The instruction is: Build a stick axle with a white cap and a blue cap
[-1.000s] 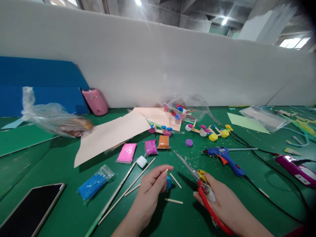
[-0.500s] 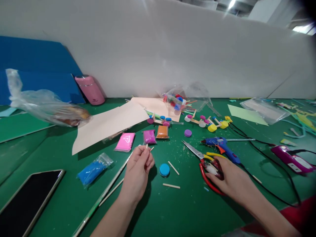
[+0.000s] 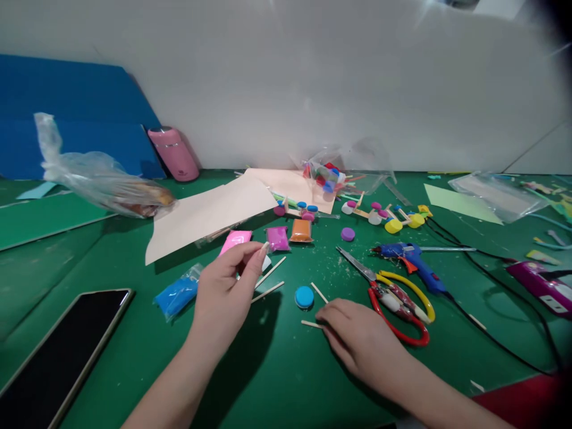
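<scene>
My left hand (image 3: pixel 227 286) is raised over the table with thumb and forefinger pinched on a small pale piece of wooden stick (image 3: pixel 265 246), mostly hidden by the fingers. Low on the table, my right hand (image 3: pixel 360 336) has its fingertips closed on a short wooden stick (image 3: pixel 309 324), whose left end pokes out. Another short stick (image 3: pixel 319 292) lies just above those fingers. A blue round cap (image 3: pixel 304 297) sits between the hands. Red-and-yellow-handled scissors (image 3: pixel 384 292) lie partly open to the right, untouched. Two longer sticks (image 3: pixel 270 290) show beside my left hand.
A blue glue gun (image 3: pixel 411 262) with a black cord lies at right. Orange (image 3: pixel 301 230), purple (image 3: pixel 277 238) and blue (image 3: pixel 179 295) clay packets lie around the middle. Small wheeled models (image 3: pixel 295 208) stand behind. A phone (image 3: pixel 67 351) rests at left, a pink bottle (image 3: pixel 174 154) by the wall.
My right hand has let go of the scissors and moved left to the short sticks. My left hand has shifted slightly left and up, still pinching. The view has turned a little.
</scene>
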### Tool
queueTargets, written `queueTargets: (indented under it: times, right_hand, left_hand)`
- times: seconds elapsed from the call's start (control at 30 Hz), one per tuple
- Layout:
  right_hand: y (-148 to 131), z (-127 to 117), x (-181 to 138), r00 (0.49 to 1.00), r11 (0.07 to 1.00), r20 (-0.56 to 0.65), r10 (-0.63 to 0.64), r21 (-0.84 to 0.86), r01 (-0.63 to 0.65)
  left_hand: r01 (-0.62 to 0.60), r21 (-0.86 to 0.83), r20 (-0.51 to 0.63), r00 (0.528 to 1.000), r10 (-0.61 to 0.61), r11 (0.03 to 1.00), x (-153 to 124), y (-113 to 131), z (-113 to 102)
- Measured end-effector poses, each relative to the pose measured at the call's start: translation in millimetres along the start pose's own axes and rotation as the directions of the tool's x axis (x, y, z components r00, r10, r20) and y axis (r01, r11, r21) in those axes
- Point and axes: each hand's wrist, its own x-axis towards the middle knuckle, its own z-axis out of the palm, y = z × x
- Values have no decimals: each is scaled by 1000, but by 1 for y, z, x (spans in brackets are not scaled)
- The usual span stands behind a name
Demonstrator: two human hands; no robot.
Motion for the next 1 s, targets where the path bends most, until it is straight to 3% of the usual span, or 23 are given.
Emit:
queueTargets:
  times: [0.1, 0.2, 0.3, 0.53, 0.67, 0.73, 0.83, 0.93, 1.0]
  right_hand:
    - [-12, -2, 13, 990, 989, 141, -11, -143, 31]
    - [-19, -9, 22, 977, 966, 214, -6, -252, 61]
    - [-20, -12, 27, 969, 954, 245, -8, -289, 81]
    - [-12, -11, 25, 976, 986, 215, -41, -152, 75]
    - [-6, -25, 24, 996, 991, 81, -32, 130, 22]
    - [-4, -34, 29, 999, 928, -9, 39, 372, -33]
    - [-1, -40, 46, 984, 696, -73, 162, 715, -62]
    - [1, -32, 65, 966, 447, -58, 252, 892, -63]
    - [2, -23, 74, 957, 354, -45, 287, 933, -62]
  left_hand:
    - [165, -238, 79, 986, -150, 957, 6, 0, 7]
    - [298, -496, 176, 954, -241, 815, 11, 3, 18]
    - [426, -569, 291, 904, -312, 703, 12, 4, 27]
    - [507, -547, 415, 855, -310, 666, 5, -11, 35]
    - [519, -571, 422, 850, -314, 636, 1, -19, 35]
    - [515, -584, 408, 855, -321, 627, 0, -21, 36]
    - [487, -605, 373, 873, -316, 630, -1, -22, 37]
    - [474, -603, 357, 880, -314, 642, -2, -23, 39]
    - [463, -579, 340, 885, -317, 671, -3, -24, 39]
